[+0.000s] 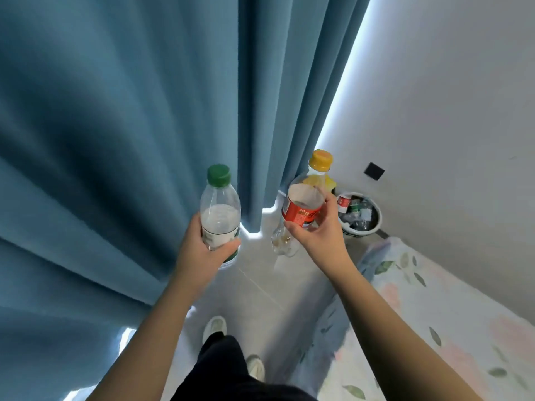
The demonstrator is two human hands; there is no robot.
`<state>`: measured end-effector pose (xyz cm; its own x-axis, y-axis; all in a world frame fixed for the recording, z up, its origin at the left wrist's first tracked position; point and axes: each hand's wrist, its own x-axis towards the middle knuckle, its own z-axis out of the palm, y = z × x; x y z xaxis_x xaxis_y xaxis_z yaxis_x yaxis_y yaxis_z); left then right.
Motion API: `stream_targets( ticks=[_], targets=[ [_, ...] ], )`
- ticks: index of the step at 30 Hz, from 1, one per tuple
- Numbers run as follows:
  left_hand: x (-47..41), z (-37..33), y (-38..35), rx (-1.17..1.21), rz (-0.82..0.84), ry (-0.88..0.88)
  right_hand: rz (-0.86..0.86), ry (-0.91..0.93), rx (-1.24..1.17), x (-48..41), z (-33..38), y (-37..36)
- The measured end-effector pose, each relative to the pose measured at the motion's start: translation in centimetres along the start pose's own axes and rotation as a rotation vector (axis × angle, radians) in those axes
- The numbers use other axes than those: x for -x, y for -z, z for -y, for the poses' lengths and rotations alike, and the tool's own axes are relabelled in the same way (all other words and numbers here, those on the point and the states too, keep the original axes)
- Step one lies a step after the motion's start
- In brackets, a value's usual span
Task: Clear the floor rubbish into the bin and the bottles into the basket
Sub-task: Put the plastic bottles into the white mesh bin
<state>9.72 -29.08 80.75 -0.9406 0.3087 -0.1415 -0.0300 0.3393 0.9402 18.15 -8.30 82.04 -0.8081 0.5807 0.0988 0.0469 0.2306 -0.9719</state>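
Head view.

- Room: a blue curtain (115, 111) in deep folds fills the left and centre. A white wall (434, 82) is on the right, with bright light along the curtain's edge. A pale tiled floor (260, 285) runs as a strip between the curtain and a bed (434, 299) with a flowered cover at lower right.
- Wall fitting: a small black square plate (374, 171), low on the wall.
- Basket (377, 224): white and round, standing on the floor in the far corner against the wall, just beyond the end of the bed. It holds several bottles.
- Left hand (205, 253): fingers and thumb wrapped round the lower body of a clear bottle with a green cap (220, 215). The bottle is upright, in the air in front of the curtain.
- Right hand (321, 233): fingers curled round a red-labelled bottle (301, 212), in the air near the basket and short of it. A yellow cap (320, 160) shows above and a clear bottle base below; whether this is one bottle or two cannot be told.
- Person: dark trousers (220, 366) and pale shoes (214, 328) on the floor at the lower edge.
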Motion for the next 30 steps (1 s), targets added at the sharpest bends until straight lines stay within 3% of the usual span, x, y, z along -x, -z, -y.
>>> stream_targets(
  ticks=[8,21,30],
  targets=[
    [-8.2,-2.3,-8.2,-0.017,0.148,-0.027,-0.153,-0.098,0.035,-4.9,-3.7,5.8],
    [-25.6,-7.5,-22.3,-0.063,0.459,-0.049,-0.355,-0.233,0.152,-20.2,-7.4,13.9],
    [-30.8,-11.1,-34.3,-0.110,0.638,-0.056,-0.498,-0.354,0.099,-25.0,-12.3,21.7]
  ],
)
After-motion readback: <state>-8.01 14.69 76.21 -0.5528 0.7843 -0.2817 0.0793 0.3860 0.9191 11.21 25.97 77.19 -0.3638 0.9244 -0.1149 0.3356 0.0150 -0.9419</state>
